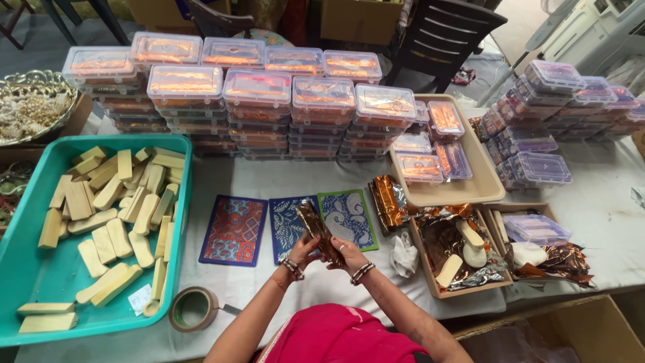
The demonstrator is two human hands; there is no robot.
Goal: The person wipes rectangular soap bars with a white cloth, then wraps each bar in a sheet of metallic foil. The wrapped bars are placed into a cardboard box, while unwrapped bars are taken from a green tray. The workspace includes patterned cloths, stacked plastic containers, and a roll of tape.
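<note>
- The left hand (304,250) and the right hand (348,254) are raised together above the tabletop (269,178), both closed on one foil-wrapped bar (317,228).
- The foil-wrapped bar is coppery and shiny, held tilted between the fingers of both hands, just above the near edge of the patterned cards.
- Three patterned cards lie flat side by side in front of the hands: a red and blue card (234,230), a dark blue card (285,225) and a green-edged blue card (349,216).
- A teal tray (40,275) sits at the left, filled with pale, unwrapped bars (111,195) lying loosely in a heap.
- A roll of tape (193,308) lies on the tabletop just beside the teal tray's near corner.
- To the right of the hands are a crumpled white cloth (404,255) and a shallow beige tray (494,286) lined with loose foil, holding a few pale pieces.
- A stack of folded foil sheets (390,202) rests near the green-edged card.
- Clear lidded boxes (259,87) with orange contents are stacked in rows along the far side; more of them lie in a large beige tray (487,188) and in piles farther right.
- Both wrists wear bangles, and a pink garment shows at the bottom edge.
</note>
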